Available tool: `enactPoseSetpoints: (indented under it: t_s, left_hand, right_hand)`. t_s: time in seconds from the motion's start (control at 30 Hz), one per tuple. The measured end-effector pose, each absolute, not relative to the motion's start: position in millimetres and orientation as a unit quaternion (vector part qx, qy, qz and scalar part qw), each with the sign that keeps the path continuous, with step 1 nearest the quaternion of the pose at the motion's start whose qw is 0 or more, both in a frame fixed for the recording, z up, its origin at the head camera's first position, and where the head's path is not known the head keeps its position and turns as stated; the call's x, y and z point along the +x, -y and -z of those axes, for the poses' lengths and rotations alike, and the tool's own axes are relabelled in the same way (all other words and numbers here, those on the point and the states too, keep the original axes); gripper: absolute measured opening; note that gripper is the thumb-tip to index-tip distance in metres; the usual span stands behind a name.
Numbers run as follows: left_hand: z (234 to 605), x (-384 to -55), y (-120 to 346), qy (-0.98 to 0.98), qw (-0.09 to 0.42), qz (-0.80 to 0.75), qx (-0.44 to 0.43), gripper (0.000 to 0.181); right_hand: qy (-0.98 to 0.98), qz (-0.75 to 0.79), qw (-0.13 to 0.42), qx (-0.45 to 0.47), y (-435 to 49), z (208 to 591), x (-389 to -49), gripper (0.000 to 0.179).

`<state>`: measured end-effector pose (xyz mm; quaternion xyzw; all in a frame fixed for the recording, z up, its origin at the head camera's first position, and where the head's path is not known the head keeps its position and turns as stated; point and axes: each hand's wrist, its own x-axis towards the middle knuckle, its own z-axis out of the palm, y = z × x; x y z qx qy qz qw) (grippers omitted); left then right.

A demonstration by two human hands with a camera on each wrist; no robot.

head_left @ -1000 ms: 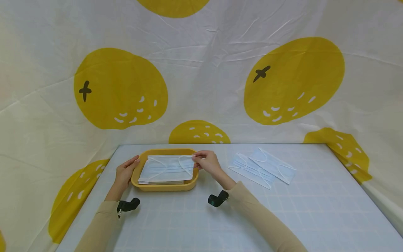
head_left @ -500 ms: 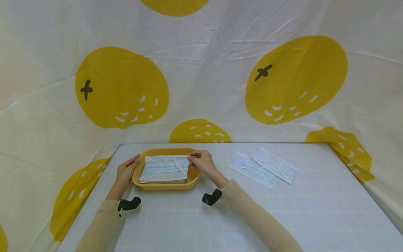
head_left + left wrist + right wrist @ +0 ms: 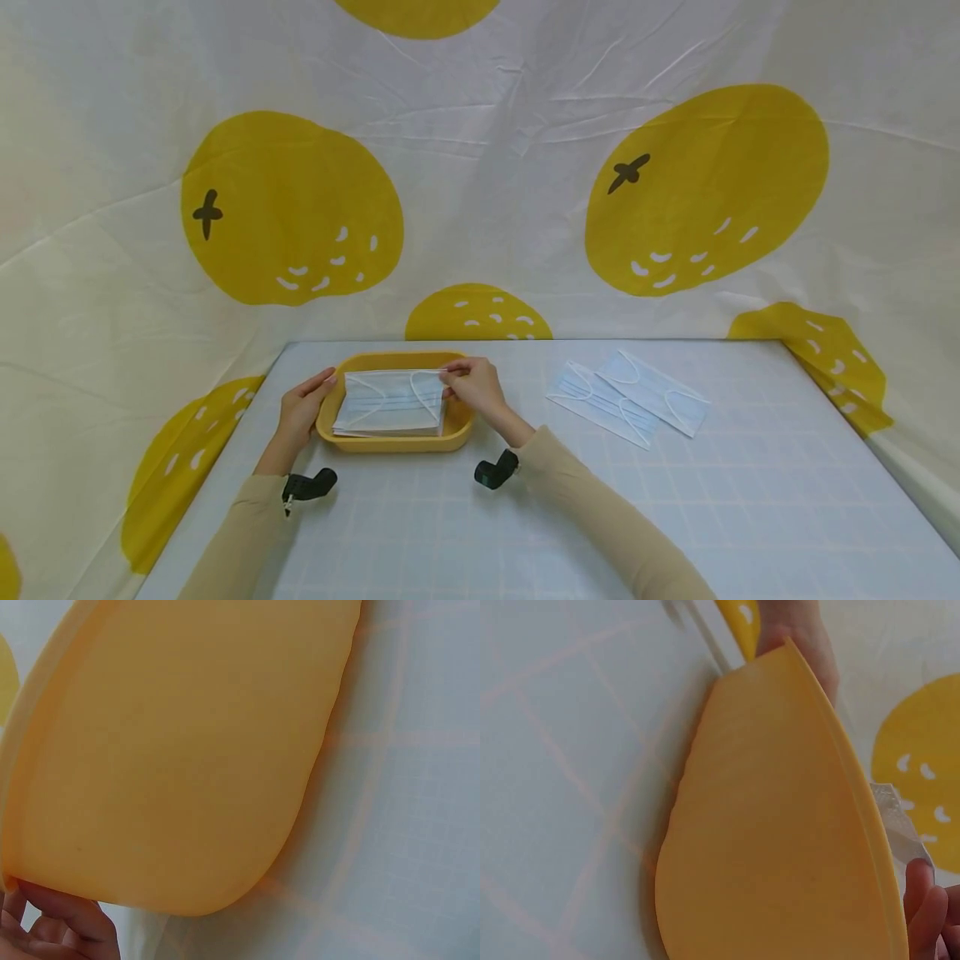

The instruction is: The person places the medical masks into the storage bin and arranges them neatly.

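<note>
A yellow tray (image 3: 397, 446) with rounded ends holds a stack of pale blue face masks (image 3: 390, 429). My left hand (image 3: 302, 410) grips the left end of the tray; its curled fingers (image 3: 79, 915) show under the rim in the left wrist view. At the tray's right side, my right hand (image 3: 480, 390) pinches the upper right corner of the top face mask (image 3: 392, 392). That mask lies over the stack, its ear loops uppermost. In the right wrist view the mask's edge (image 3: 898, 825) stands above the rim beside my fingertips (image 3: 922, 889).
Two more face masks overlap on the table to the right, one mask (image 3: 603, 404) partly under the other mask (image 3: 656, 396). The table (image 3: 480, 533) has a pale checked cover. A white cloth (image 3: 495, 192) with yellow fruit prints hangs behind it.
My right hand has moved left, bringing the top mask left until it lines up more closely with the stack. My left hand has stayed at the tray's left end.
</note>
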<state>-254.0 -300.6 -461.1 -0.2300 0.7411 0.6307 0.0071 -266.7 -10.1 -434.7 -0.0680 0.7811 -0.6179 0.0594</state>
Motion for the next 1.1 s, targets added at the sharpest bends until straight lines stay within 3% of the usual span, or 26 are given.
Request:
enactPoseSetpoints:
  t_s: [0.47, 1.1]
  left_hand:
    - [464, -256, 299, -0.738, 0.008, -0.637, -0.222, 0.056]
    - [462, -257, 300, -0.736, 0.005, -0.637, -0.23, 0.057]
  right_hand:
    - [-0.796, 0.592, 0.02, -0.125, 11, 439, -265, 0.015]
    - [-0.821, 0.559, 0.004, -0.12, 17, 446, -270, 0.011]
